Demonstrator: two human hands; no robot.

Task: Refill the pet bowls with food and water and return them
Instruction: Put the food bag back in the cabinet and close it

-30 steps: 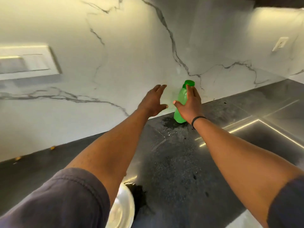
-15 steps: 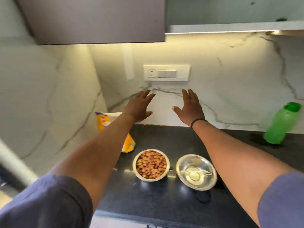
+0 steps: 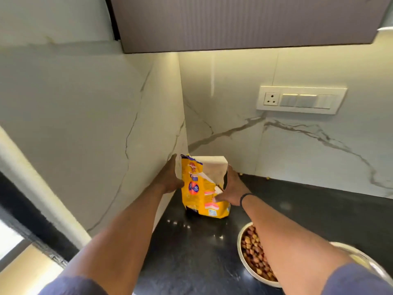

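Note:
A yellow pet food bag (image 3: 201, 188) with a torn-open top stands in the corner of the dark countertop (image 3: 191, 252). My left hand (image 3: 172, 179) grips its left side and my right hand (image 3: 232, 189) grips its right side. A steel bowl full of brown kibble (image 3: 252, 255) sits at the lower right, partly hidden by my right forearm. The rim of a second steel bowl (image 3: 365, 260) shows at the far right edge; its contents are hidden.
Marble walls meet in a corner right behind the bag. A switch and socket plate (image 3: 301, 100) is on the back wall. A dark cabinet (image 3: 244, 22) hangs overhead. The counter's left end drops off beside my left forearm.
My view swung left from the green bottle to the corner. Both hands were open in the air half a second ago and now hold the food bag by its sides.

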